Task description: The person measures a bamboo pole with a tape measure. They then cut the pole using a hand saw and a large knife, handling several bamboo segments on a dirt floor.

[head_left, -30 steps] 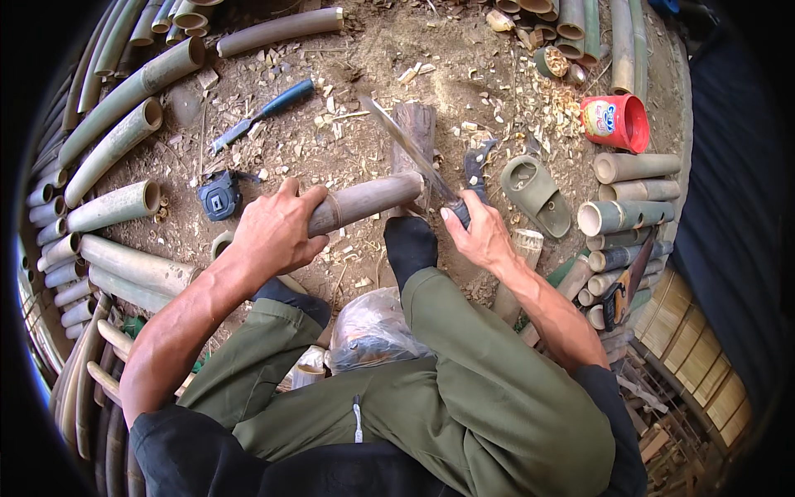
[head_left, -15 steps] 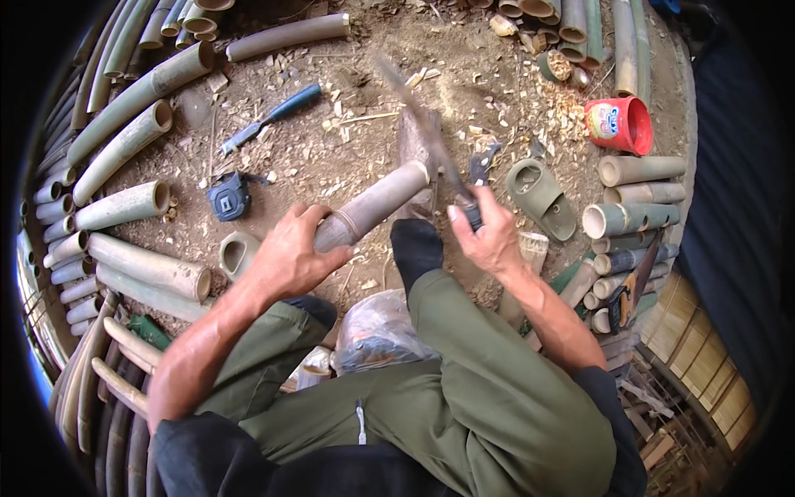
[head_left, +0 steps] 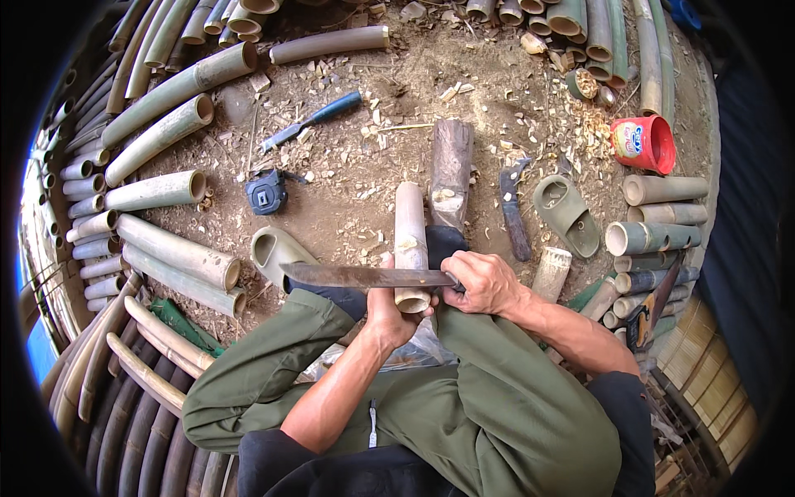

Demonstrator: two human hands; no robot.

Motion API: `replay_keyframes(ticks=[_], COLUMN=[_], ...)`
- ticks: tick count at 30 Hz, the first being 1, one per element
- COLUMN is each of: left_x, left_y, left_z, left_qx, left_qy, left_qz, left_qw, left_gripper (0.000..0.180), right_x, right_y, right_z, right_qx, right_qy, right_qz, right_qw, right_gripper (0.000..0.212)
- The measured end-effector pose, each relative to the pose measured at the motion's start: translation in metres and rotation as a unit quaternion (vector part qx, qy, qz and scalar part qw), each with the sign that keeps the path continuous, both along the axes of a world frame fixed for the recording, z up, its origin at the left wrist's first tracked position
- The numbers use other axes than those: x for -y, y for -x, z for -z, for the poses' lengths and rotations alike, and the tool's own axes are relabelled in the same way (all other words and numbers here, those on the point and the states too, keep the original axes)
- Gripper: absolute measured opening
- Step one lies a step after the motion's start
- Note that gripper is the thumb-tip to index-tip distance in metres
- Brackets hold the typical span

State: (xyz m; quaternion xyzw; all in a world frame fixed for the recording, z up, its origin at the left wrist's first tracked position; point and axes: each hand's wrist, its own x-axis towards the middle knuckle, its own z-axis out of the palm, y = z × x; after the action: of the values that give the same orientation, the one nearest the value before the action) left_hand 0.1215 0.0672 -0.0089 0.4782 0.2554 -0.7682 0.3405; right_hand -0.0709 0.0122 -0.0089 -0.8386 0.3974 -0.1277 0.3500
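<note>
My left hand [head_left: 389, 319] is closed around the near end of a short bamboo tube [head_left: 409, 217], its fingers partly hidden below the blade. The tube points away from me, and its hollow near end faces me. In my right hand [head_left: 482, 283] is the handle of a machete [head_left: 364, 277]. Its long dark blade lies crosswise over the tube near the open end, tip to the left; whether it touches the bamboo I cannot tell. Just beyond stands a worn wooden block [head_left: 451, 161] with a pale cut face toward me.
A chisel [head_left: 313, 121] and a tape measure [head_left: 267, 192] lie on the dirt at left, a second knife [head_left: 513, 211] at right. Slippers [head_left: 566, 217] flank my feet. A red tub [head_left: 644, 144], a handsaw [head_left: 644, 321] and stacked bamboo tubes [head_left: 652, 238] line the right; more bamboo [head_left: 157, 190] lines the left.
The bamboo tube has come off the block toward me and turned to point away. My left hand has shifted to its near end, and the machete has swung from upright to crosswise.
</note>
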Motion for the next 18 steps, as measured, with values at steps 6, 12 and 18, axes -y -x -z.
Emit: replay_keyframes(ticks=[6, 12, 18], left_x=[0.002, -0.011, -0.008], left_y=[-0.002, -0.007, -0.011], left_z=[0.013, 0.004, 0.001], left_qx=[0.023, 0.075, 0.095], left_qy=[0.052, 0.047, 0.038], left_qz=[0.028, 0.06, 0.053], left_qw=[0.998, 0.994, 0.993], left_gripper=[0.059, 0.052, 0.054], right_x=[0.008, 0.016, 0.015], right_y=[0.007, 0.007, -0.009], right_z=[0.007, 0.024, 0.02], right_qx=[-0.008, -0.125, -0.16], right_qy=[-0.036, -0.084, -0.054], right_qz=[0.023, 0.059, 0.046], right_qw=[0.999, 0.987, 0.985], right_gripper=[0.019, 0.019, 0.023])
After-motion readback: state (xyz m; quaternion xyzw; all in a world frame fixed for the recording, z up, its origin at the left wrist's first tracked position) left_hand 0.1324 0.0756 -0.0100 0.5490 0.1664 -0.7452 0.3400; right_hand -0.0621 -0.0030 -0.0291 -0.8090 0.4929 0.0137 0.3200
